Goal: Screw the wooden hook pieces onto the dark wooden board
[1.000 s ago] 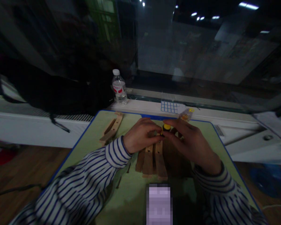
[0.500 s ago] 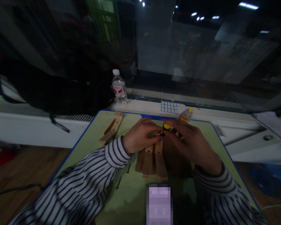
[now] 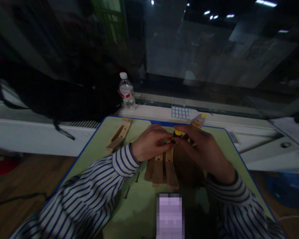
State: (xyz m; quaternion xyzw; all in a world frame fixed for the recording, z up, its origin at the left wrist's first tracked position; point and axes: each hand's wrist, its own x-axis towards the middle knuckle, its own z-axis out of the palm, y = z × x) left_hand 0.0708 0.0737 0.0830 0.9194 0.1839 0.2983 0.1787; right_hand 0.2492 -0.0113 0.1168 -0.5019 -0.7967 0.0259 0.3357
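Observation:
My right hand point(image 3: 205, 151) grips a short yellow-and-black screwdriver point(image 3: 178, 133) by its handle between thumb and fingers. The screwdriver stands over wooden pieces with holes point(image 3: 158, 166), which lie side by side on the table. My left hand point(image 3: 151, 143) is closed at the far end of these pieces, thumb and forefinger pinched just beside the screwdriver. What its fingertips hold is hidden. Two long dark screws point(image 3: 127, 192) lie to the left of the wooden pieces. More wooden pieces point(image 3: 119, 134) rest at the table's far left corner.
The green table point(image 3: 142, 212) has a blue edge and abuts a white window sill. On the sill stand a water bottle point(image 3: 127, 93) and a dark bag point(image 3: 64, 96). A small plastic bag point(image 3: 198, 120) lies at the far edge. A phone-like object point(image 3: 170, 215) is nearest me.
The right hand's fingers have shifted slightly around the screwdriver handle. The left hand and the wooden pieces stay almost where they were.

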